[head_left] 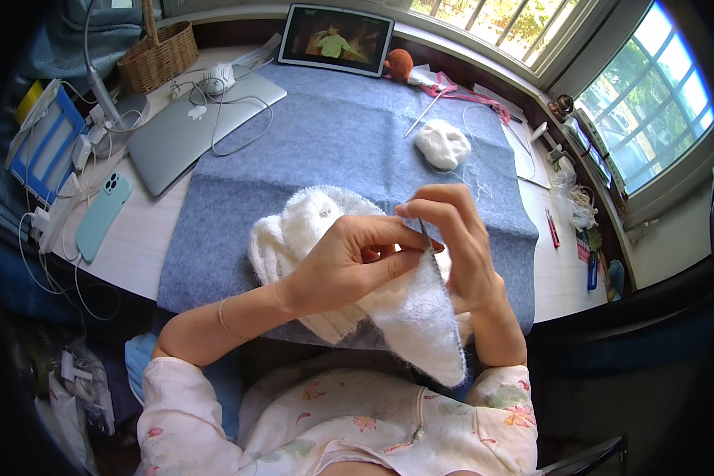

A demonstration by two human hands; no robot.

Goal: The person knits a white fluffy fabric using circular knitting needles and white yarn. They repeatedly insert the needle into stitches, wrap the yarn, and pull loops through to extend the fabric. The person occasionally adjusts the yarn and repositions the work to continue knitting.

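Fluffy white knitting [420, 325] hangs in front of me, its pointed lower end dropping past the table's near edge. My left hand [357, 258] pinches its upper edge between thumb and fingers. Close against it on the right, my right hand [462, 242] is curled, its index finger bent over a thin grey knitting needle [424, 232] that sticks up from the stitches. The rest of that needle is hidden by the fingers and the wool. A bulkier part of the white knitted piece [305, 218] lies bunched on the cloth behind my left hand.
A blue felt cloth [214, 198] covers the table's middle. A white yarn ball [443, 144] and a pale needle [422, 115] lie beyond my hands. At left are a laptop [174, 131], cables and a mint phone [105, 216]; a tablet [335, 44] stands at the back.
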